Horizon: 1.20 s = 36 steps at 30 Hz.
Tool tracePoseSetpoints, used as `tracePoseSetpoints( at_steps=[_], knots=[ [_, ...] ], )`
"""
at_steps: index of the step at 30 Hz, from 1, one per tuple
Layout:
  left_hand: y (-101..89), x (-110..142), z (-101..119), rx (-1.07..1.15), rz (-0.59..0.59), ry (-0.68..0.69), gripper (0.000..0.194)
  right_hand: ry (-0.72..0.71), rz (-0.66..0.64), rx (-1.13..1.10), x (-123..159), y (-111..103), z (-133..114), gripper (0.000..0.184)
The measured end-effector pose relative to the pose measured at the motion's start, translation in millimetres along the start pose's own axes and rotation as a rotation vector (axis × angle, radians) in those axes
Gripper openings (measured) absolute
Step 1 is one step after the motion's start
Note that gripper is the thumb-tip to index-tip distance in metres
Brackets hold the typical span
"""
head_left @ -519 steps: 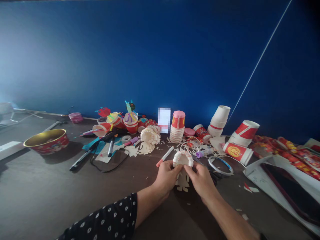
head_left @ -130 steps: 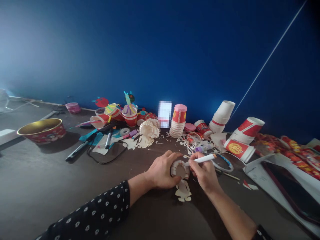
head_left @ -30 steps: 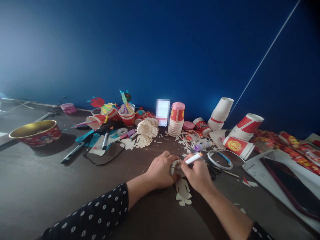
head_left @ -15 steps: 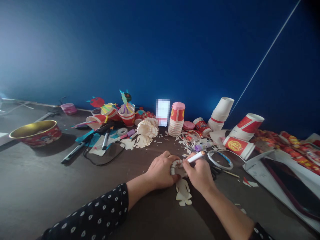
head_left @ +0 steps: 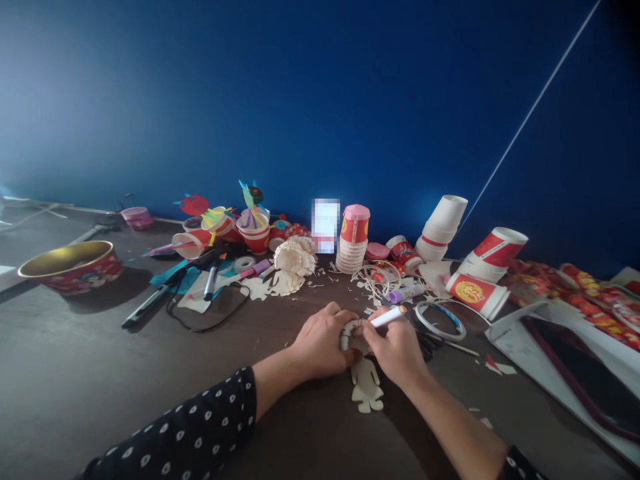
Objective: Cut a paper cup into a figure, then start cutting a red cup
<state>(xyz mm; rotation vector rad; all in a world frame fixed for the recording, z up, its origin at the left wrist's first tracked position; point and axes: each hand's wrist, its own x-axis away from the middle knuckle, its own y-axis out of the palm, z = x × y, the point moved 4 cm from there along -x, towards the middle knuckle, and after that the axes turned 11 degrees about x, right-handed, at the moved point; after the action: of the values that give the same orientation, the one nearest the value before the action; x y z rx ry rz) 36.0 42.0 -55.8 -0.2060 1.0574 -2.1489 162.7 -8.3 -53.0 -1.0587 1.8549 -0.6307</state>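
Note:
A cream paper doll (head_left: 367,387) lies on the dark table in front of me, its legs toward me and its head edged with curled paper strips. Around the left side of that curled head, my left hand (head_left: 324,343) pinches the edge between thumb and fingers. My right hand (head_left: 395,347) grips a white marker (head_left: 389,316) with an orange end pointing up and right. The marker's tip meets the curled rim at the upper right of the head, mostly hidden by my fingers. Behind sits another curled paper piece (head_left: 295,257) with flat parts beneath it.
A red bowl (head_left: 75,283) with a gold inside stands left. Pens, tape and a thin cord (head_left: 210,329) lie left of centre. Stacked paper cups (head_left: 353,250) stand behind, a ring of white tubing (head_left: 425,327) lies right, and a dark phone (head_left: 575,373) rests farther right.
Both hands held the doll at first while the marker lay on the table. The marker is now in my right hand at the curled rim. Over the last second its barrel shifts only slightly.

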Motion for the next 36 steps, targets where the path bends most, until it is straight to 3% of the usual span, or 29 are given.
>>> tracePoseSetpoints(
  at_steps=[6, 17, 24, 36],
  knots=[
    [0.3, 0.3, -0.6, 0.009, 0.001, 0.001, 0.049, 0.016, -0.008, -0.071, 0.9, 0.2, -0.9, 0.014],
    [0.6, -0.1, -2.5, 0.039, 0.009, -0.024, 0.053, 0.205, 0.101, -0.185, -2.5, -11.7, 15.2, 0.020],
    [0.5, -0.2, -2.5, 0.046, 0.022, -0.023, 0.050, 0.164, 0.053, -0.169, -0.2, -9.8, 11.2, 0.019],
    [-0.7, -0.2, -0.1, 0.014, -0.006, -0.051, 0.051, -0.010, 0.041, 0.057, 0.2, -9.3, 3.4, 0.018]
  ],
)
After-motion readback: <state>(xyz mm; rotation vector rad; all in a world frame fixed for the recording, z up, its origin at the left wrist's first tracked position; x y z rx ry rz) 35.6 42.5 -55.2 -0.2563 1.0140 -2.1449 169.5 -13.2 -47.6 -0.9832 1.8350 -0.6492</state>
